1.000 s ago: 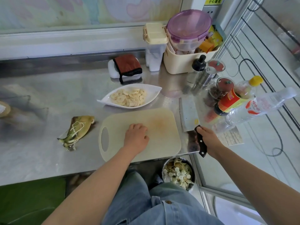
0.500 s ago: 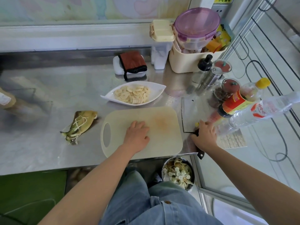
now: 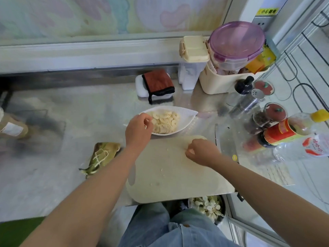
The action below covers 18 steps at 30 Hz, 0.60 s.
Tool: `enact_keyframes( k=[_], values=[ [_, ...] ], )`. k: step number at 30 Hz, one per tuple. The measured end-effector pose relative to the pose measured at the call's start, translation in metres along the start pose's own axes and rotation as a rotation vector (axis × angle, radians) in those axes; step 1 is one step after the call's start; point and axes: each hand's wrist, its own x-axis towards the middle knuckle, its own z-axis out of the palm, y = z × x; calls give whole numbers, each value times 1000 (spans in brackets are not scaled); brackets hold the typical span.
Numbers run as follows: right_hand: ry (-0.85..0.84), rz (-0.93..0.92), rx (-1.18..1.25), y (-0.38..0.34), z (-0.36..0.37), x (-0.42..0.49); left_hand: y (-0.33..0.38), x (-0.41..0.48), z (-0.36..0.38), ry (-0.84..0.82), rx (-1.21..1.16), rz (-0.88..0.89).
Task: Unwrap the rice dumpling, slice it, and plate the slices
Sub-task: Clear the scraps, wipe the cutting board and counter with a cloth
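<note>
Starting nearest, at the lower centre of the frame: blue jeans [image 3: 178, 232], and to their right a metal bowl [image 3: 221, 216] of pale scraps below the counter edge. Next, a steel counter [image 3: 80, 113] bearing a cream cutting board [image 3: 169, 179] at centre, flecked with small white crumbs. Right hand [image 3: 202, 151]: over the board's upper right corner, knuckles up, fingers curled with tips bunched downward; whether they pinch anything cannot be told. Rice dumpling [image 3: 103, 154]: left of the board and apart from it, lying on the counter, still wrapped in green-yellow leaf and tied with white string, touched by neither hand. Cleaver [image 3: 225, 138]: flat on the counter just right of the board, handle hidden by the right forearm. Left hand [image 3: 138, 131]: beyond the board's upper left corner, thumb and curled fingers round the left rim of a white leaf-shaped plate [image 3: 188, 114], which holds pale round slices [image 3: 165, 122]. At right: a red-labelled bottle [image 3: 284, 131] with a yellow cap, a clear bottle [image 3: 302, 147], red-lidded jars, a steel shaker [image 3: 249, 102]. Farther back, upper centre: a rust-red cloth [image 3: 157, 81] draped on a white box [image 3: 139, 86]. Upper right: a cream-lidded container [image 3: 192, 59], then a cream basket [image 3: 222, 84] carrying a purple-lidded tub [image 3: 235, 41].
</note>
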Motion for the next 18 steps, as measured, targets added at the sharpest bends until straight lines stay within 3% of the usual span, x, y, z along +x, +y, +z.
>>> enact_keyframes(
  k=[4,14,18],
  values=[
    [-133,65,-33,-7,-24,32,-5,60,4,-91,0,-74],
    [-164,228,105,-2,-24,63,7,167,30,-311,-44,-210],
    [-204,290,183,1,-24,66,15,182,36,-290,-145,-309]
  ],
)
